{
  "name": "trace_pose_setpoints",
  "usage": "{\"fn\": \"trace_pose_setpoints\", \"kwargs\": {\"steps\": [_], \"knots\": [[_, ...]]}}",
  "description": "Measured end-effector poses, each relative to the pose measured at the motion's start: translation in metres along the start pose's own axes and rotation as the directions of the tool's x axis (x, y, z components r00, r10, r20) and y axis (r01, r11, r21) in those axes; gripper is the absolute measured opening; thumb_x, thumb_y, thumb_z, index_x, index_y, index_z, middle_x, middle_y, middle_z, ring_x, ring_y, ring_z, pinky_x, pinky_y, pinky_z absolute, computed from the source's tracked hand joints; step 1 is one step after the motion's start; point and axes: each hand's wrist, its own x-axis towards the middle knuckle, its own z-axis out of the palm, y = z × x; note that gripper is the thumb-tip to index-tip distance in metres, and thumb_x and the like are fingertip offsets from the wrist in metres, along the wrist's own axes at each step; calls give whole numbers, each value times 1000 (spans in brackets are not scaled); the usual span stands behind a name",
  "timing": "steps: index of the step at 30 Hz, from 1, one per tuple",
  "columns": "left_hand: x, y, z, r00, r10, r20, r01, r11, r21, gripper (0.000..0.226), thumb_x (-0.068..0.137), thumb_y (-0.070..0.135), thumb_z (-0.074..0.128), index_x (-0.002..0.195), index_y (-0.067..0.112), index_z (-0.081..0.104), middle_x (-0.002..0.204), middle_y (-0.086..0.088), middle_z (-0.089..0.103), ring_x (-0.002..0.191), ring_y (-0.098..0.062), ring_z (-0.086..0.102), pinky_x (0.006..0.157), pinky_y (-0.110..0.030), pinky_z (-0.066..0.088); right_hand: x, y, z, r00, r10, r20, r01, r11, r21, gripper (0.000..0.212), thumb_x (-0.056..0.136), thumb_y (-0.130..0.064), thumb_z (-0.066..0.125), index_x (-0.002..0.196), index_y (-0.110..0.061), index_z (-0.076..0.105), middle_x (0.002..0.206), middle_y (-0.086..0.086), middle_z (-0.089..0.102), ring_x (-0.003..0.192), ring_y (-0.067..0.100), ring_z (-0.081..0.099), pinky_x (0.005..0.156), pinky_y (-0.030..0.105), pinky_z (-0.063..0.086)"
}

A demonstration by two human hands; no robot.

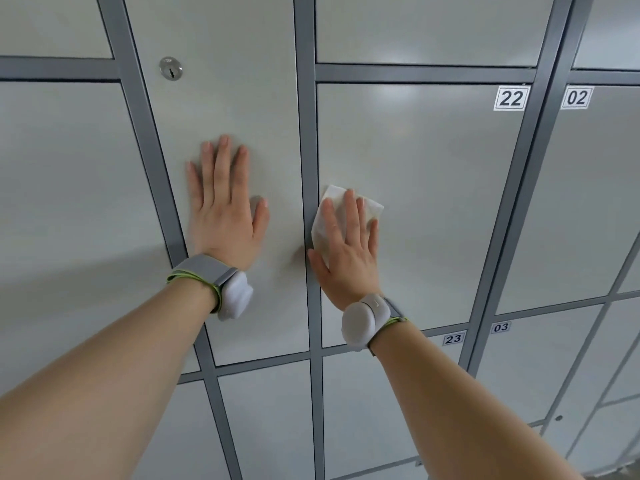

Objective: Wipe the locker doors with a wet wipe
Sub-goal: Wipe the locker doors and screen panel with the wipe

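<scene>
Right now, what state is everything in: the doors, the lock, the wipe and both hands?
keyhole door: shut.
lock: no key in it.
door 22: shut.
door 02: shut.
wet wipe: spread flat on door 22, near its left edge.
left hand: fingers straight, flat against the keyhole door.
right hand: fingers straight, pressing the wet wipe onto door 22.

Labels 22 (512, 98), 02 (577, 97), 23 (453, 339) and 03 (501, 327) flank a grey frame post (512, 220).
</scene>
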Motion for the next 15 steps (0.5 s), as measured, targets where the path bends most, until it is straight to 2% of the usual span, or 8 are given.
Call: {"fn": "trace_pose_setpoints", "kwargs": {"steps": [5,8,11,15], "knots": [[-38,14,9,998,-34,45,33,999,8,63,89,25,43,143,-3,26,151,-24,22,141,-40,12,117,-46,0,-14,15,6,999,-47,11,47,999,0,74,90,-23,52,152,-18,12,159,11,-7,146,30,-11,117,47,-7],[-46,18,14,998,-59,32,58,998,13,64,88,22,46,143,-4,27,151,-25,24,140,-39,13,117,-45,-2,-23,26,15,999,-43,-21,43,999,10,73,87,-18,54,151,-16,18,159,14,0,146,32,-5,117,50,1],[-54,22,17,997,-62,36,61,998,28,63,89,22,45,144,-3,25,151,-26,23,140,-39,11,117,-44,-3,-35,36,26,998,-35,-56,37,999,24,68,86,-19,45,149,-15,21,158,17,8,145,35,2,116,54,9],[-62,21,23,998,-42,48,39,998,57,65,89,22,46,144,-3,24,150,-27,23,139,-41,12,117,-44,-5,-44,44,37,996,-24,-87,27,999,34,70,83,-18,47,148,-16,20,156,19,11,143,37,4,115,56,12]]}}
